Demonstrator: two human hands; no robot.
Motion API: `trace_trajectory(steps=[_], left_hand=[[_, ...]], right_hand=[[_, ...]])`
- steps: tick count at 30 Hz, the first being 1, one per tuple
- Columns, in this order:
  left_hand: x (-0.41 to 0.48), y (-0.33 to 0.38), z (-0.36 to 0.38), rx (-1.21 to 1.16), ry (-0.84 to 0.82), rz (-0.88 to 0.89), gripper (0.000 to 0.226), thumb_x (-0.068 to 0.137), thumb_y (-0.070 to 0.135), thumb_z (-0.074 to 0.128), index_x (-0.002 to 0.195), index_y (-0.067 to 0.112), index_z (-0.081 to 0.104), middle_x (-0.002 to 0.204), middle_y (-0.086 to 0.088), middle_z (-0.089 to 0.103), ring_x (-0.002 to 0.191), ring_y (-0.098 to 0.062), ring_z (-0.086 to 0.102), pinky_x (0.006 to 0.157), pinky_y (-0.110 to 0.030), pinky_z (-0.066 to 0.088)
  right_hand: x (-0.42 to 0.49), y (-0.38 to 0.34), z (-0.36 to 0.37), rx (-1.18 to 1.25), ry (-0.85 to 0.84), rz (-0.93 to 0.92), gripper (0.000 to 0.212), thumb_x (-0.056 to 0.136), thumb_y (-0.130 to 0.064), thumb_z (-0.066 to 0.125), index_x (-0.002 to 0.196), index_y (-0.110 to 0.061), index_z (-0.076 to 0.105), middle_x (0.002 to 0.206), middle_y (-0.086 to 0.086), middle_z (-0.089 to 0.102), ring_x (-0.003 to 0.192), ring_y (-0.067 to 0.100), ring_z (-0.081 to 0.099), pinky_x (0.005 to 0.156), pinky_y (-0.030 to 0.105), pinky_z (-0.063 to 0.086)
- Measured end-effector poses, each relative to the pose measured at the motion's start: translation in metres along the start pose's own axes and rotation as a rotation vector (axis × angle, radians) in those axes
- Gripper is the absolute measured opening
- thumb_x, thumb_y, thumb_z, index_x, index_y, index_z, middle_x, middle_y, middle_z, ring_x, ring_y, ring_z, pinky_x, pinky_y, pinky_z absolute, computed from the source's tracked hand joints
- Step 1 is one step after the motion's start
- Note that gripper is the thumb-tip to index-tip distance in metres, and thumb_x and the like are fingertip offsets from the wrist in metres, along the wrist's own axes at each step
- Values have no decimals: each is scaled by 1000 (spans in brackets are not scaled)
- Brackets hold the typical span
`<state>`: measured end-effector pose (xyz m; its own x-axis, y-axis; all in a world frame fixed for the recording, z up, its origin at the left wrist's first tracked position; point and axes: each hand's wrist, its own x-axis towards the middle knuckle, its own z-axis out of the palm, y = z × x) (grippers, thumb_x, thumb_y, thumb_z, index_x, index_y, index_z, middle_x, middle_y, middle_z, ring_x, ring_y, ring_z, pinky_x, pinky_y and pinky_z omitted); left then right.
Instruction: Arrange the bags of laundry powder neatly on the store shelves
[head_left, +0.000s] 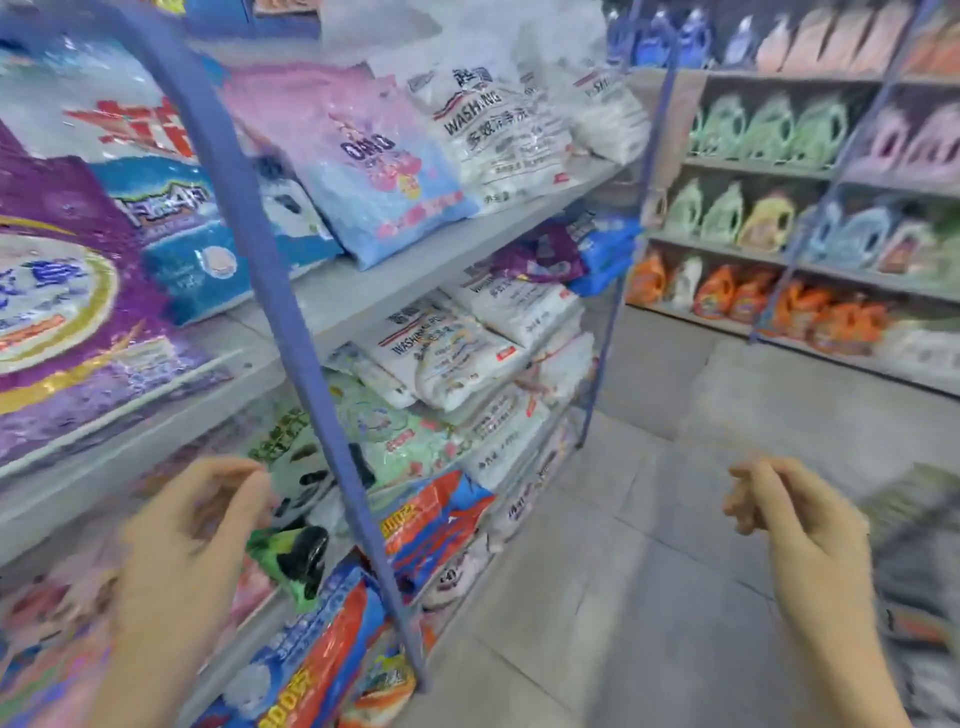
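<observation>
Purple bag (67, 312): cut by left edge.
Blue shelf post (252, 223): hides strips of the bags (296, 218) behind.
Left hand (182, 540), right hand (795, 519): smeared, fingers indistinct.
Far-shelf bottles (810, 218): labels unreadable.
Dark shape at right edge (919, 561): unidentifiable blur.

shop aisle, laundry section. grey tiered metal shelves (363, 293) on blue uprights (270, 260) carry stacked plastic bags of laundry powder: white bags printed "washing" (498, 140), a pink-and-blue bag (374, 176), a purple bag with a gold ring (67, 312). across the grey tiled floor (623, 571), a second shelf rack (748, 165) holds rows of handled detergent bottles grouped by colour, green (769, 130) above orange (717, 293).
</observation>
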<state>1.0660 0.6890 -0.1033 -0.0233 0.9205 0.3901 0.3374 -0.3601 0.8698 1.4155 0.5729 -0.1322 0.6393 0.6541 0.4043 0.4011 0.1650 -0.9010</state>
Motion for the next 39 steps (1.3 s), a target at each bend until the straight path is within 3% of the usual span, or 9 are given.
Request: trace_trajectory(steps=[6,14,16,19,25,29,32,35,39], left_hand=[[44,7,140,-51,-102,-25,47,87,1,56,68,43,65,64,22,66,57,7,60,58,-2,45],[105,29,289,24,-63,-80,22,89,10,56,78,30,60,70,1,66,60,3,60,58,-10,49],[119,25,309,45,-35,-128,23,89,15,57,74,32,62,70,8,67,58,4,57,59,-21,50],[140,17,335,88,0,-171,16,89,18,56,76,26,62,75,15,66,59,6,57,54,-8,45],[199,-15,382,146,104,-232,12,90,12,53,83,19,60,66,-5,63,58,6,58,55,-2,42],[245,-33,403,172,167,-290,9,88,21,56,82,27,60,77,13,69,62,-3,61,61,-11,50],[266,-34,417,201,241,-344,11,88,20,57,82,28,58,69,-1,68,71,-12,63,57,-1,46],[273,-34,436,272,324,-353,10,87,28,60,77,30,60,68,9,70,62,4,62,57,2,43],[261,-34,456,284,477,-420,22,63,61,56,76,47,64,76,23,68,67,1,63,65,-16,50]], right_hand=[[83,62,-53,-17,84,33,37,96,-8,45,69,-27,63,58,-8,59,54,7,53,53,14,42],[241,131,-89,-49,-23,113,25,96,-13,46,78,-17,63,67,3,60,60,10,51,58,18,42],[276,151,-85,-37,-46,129,26,97,-14,46,77,-19,62,66,0,60,60,8,51,59,17,42],[326,181,-69,-5,-81,138,29,97,-13,45,74,-20,62,64,-1,60,60,8,51,59,17,43],[421,238,-14,25,-171,166,25,96,-11,47,77,-16,62,64,-4,62,61,5,53,59,9,45],[485,265,26,39,-242,173,25,95,-9,47,75,-15,62,65,-10,64,61,-1,57,62,7,46],[529,286,58,57,-345,193,19,92,-19,55,74,-16,61,64,-16,64,61,-4,56,63,7,44],[570,302,103,63,-490,168,14,88,-24,59,75,-18,62,68,-20,65,63,-3,55,63,8,41],[601,314,180,-23,-829,-44,11,82,-34,62,84,-23,60,79,-12,66,78,10,59,71,24,45]])
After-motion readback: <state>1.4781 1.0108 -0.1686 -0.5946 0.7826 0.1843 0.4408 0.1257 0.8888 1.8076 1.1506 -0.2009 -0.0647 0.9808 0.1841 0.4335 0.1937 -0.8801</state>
